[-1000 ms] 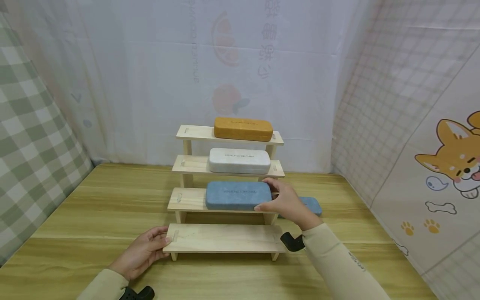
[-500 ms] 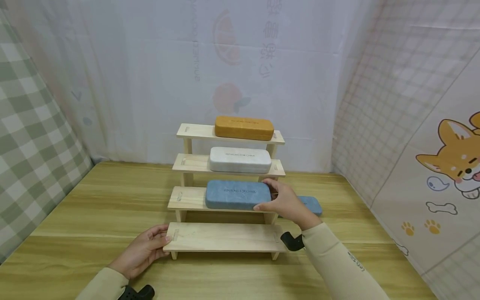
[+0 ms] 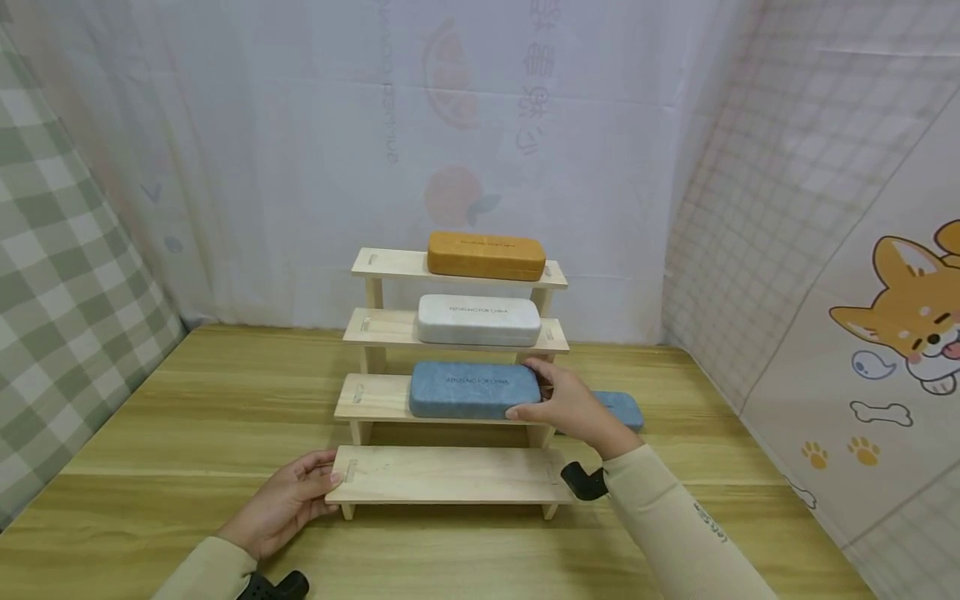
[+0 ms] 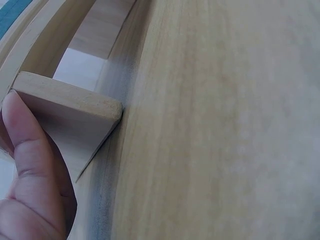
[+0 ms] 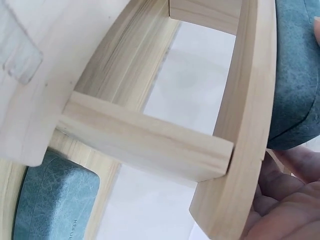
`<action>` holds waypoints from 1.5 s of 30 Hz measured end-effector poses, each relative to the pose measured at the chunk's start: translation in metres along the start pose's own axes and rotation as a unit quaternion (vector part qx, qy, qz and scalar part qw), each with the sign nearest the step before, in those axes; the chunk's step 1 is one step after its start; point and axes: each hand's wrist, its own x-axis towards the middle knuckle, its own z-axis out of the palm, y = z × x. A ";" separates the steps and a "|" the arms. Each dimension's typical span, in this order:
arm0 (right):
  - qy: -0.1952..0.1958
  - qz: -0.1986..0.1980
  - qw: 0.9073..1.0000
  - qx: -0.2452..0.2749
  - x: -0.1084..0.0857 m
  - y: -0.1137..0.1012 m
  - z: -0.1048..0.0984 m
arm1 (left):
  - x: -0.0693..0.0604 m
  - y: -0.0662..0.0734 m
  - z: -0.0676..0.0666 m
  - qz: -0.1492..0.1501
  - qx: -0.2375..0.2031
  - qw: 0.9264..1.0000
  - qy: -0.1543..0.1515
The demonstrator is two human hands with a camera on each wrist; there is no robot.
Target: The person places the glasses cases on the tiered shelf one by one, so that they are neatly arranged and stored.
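Observation:
A four-step wooden display stand stands on the table. My left hand grips the left end of its lowest shelf; in the left wrist view the thumb lies against the wood beside a support leg. On the shelf above rests a blue glasses case. My right hand holds this case by its right end, thumb at the front and fingers behind, partly hidden. A white glasses case and an orange glasses case sit on the two upper shelves.
Another blue case lies on the table to the right of the stand, partly behind my right wrist. A printed white curtain hangs at the back. Checked cloth borders the left, and a dog-patterned panel the right.

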 end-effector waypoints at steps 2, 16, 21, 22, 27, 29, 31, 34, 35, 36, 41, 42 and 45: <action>-0.003 -0.006 1.000 -0.005 -0.001 0.000 0.000 | 0.000 0.000 0.000 0.000 0.001 1.000 -0.001; 0.088 -0.085 0.992 -0.009 -0.020 0.019 -0.017 | 0.001 -0.003 -0.001 0.000 0.007 1.000 0.003; 0.118 -0.085 0.989 -0.022 -0.025 0.033 -0.029 | 0.001 -0.002 -0.002 -0.003 0.007 1.000 0.000; 0.121 -0.085 0.989 -0.024 -0.025 0.036 -0.032 | 0.001 -0.002 -0.002 -0.004 0.005 1.000 -0.001; 0.133 -0.079 0.987 -0.034 -0.029 0.052 -0.042 | 0.001 -0.002 -0.002 -0.003 0.002 1.000 -0.005; 0.135 -0.075 0.987 -0.036 -0.030 0.058 -0.046 | 0.001 -0.002 -0.002 -0.003 0.002 1.000 -0.005; 0.134 -0.070 0.988 -0.037 -0.030 0.064 -0.050 | 0.000 -0.002 -0.002 -0.004 0.001 1.000 -0.006; 0.129 -0.061 0.989 -0.038 -0.031 0.072 -0.055 | 0.000 -0.002 -0.002 -0.004 0.002 1.000 -0.006; 0.128 -0.058 0.989 -0.038 -0.031 0.075 -0.057 | 0.000 -0.002 -0.002 -0.004 0.001 1.000 -0.006; 0.126 -0.056 0.990 -0.040 -0.031 0.078 -0.058 | 0.000 -0.002 -0.002 -0.003 0.002 1.000 -0.007; 0.120 -0.042 0.991 -0.043 -0.031 0.092 -0.064 | 0.001 -0.003 -0.002 0.001 -0.003 1.000 -0.008; 0.117 -0.038 0.991 -0.044 -0.031 0.094 -0.065 | 0.001 -0.003 -0.003 0.001 -0.004 1.000 -0.009; 0.109 -0.029 0.993 -0.042 -0.030 0.102 -0.068 | 0.001 -0.004 -0.003 0.000 -0.009 1.000 -0.008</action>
